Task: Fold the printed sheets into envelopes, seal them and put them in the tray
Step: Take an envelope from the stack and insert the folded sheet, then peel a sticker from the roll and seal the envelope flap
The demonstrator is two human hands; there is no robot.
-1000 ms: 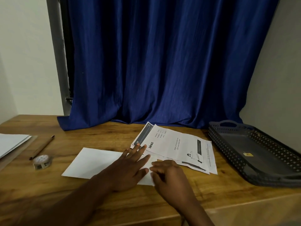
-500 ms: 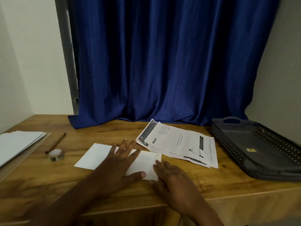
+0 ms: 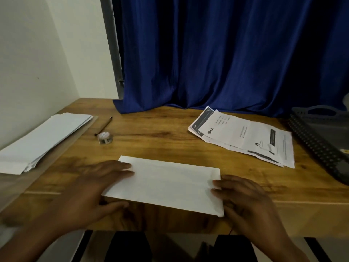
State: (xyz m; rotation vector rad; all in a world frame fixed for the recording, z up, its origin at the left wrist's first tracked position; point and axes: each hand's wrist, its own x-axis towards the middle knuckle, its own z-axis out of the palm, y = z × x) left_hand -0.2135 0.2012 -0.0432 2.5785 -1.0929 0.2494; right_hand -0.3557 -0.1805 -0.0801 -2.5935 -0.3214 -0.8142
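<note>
Near the bench (image 3: 170, 137) front edge, left hand (image 3: 90, 193) and right hand (image 3: 245, 201), fingers spread flat, hold the folded white sheet (image 3: 166, 184) ends; press evenly to sharpen creases.

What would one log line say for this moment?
left hand flat on envelope | right hand at its end | tray waiting

Your two arms come into the frame from the bottom edge, and both are bare: no sleeve, cuff, watch, bracelet or glove shows on either. Your left hand (image 3: 92, 188), at lower left, is smeared by motion blur, so its fingers read only as soft shapes. Your right hand (image 3: 247, 201), at lower right, is sharper, with knuckles and separate fingers visible. No rings show on either hand.
</note>
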